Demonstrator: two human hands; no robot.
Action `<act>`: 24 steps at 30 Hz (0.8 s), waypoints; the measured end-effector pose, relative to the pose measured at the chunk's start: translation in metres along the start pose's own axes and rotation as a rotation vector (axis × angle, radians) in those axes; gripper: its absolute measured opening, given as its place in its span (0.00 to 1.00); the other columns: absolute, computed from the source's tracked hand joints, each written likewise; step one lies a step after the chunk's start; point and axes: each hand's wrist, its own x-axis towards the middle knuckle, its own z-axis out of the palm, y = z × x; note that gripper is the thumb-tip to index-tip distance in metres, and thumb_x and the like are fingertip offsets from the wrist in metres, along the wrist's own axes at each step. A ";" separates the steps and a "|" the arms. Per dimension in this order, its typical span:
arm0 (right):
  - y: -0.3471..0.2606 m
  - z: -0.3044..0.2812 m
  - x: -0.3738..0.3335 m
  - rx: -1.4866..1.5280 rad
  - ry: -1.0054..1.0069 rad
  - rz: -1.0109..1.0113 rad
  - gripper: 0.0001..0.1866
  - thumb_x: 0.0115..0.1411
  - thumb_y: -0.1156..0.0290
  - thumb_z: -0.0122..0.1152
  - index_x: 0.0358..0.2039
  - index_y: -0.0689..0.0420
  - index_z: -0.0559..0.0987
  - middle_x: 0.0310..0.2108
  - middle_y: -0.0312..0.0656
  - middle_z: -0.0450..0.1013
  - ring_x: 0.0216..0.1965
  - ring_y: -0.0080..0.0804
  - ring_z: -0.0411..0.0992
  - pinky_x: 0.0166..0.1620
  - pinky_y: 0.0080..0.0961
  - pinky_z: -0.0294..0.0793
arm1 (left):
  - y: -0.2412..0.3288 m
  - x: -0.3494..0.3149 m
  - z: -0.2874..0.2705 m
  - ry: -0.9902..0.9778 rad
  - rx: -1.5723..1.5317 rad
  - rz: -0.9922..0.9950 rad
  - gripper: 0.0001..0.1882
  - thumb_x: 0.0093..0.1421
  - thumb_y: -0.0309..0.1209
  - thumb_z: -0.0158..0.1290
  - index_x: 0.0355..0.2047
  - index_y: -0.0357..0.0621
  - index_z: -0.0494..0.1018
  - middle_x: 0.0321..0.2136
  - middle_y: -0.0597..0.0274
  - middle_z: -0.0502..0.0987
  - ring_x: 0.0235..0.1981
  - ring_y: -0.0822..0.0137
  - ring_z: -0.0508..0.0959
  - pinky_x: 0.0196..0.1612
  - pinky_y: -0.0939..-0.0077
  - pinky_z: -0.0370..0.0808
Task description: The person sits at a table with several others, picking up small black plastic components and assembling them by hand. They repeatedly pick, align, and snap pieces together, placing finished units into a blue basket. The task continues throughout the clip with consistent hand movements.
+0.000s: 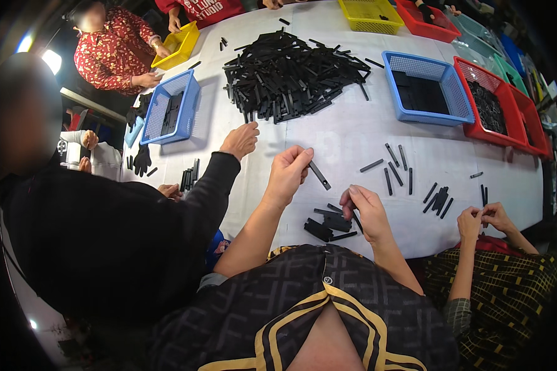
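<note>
The left hand (pixel 288 173) pinches a thin black strip (pixel 319 175) (flat, matte, tilted).

Matt black plastic strips (pixel 319 175); mesh plastic baskets (pixel 455 93); smooth white tabletop (pixel 353 139).

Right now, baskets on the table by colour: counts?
Blue baskets: 2, one at the left, one at the right
Yellow baskets: 2, at the far left corner and the top edge
Red baskets: 3, two at the right, one at the top
Total: 7. More bins at the far right rim are too dark to count.
</note>
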 end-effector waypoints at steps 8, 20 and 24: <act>-0.019 0.023 0.002 -0.059 -0.092 0.027 0.18 0.63 0.62 0.40 0.30 0.63 0.72 0.18 0.36 0.66 0.23 0.20 0.64 0.32 0.16 0.62 | 0.001 -0.010 0.011 -0.093 0.102 0.047 0.13 0.58 0.35 0.50 0.19 0.43 0.67 0.13 0.75 0.63 0.15 0.83 0.59 0.18 0.88 0.55; 0.031 -0.004 0.016 -0.385 0.072 0.022 0.15 0.61 0.66 0.44 0.22 0.62 0.69 0.13 0.38 0.65 0.14 0.24 0.63 0.20 0.22 0.60 | -0.067 0.016 0.002 -0.048 0.188 -0.015 0.15 0.59 0.36 0.48 0.19 0.40 0.67 0.13 0.73 0.62 0.15 0.81 0.58 0.17 0.82 0.55; 0.049 -0.038 0.024 -0.750 0.334 -0.044 0.14 0.60 0.65 0.45 0.24 0.62 0.69 0.15 0.45 0.68 0.17 0.39 0.68 0.23 0.33 0.63 | -0.081 0.055 -0.035 0.069 0.316 -0.168 0.15 0.58 0.37 0.48 0.20 0.39 0.68 0.12 0.70 0.64 0.14 0.80 0.62 0.17 0.82 0.58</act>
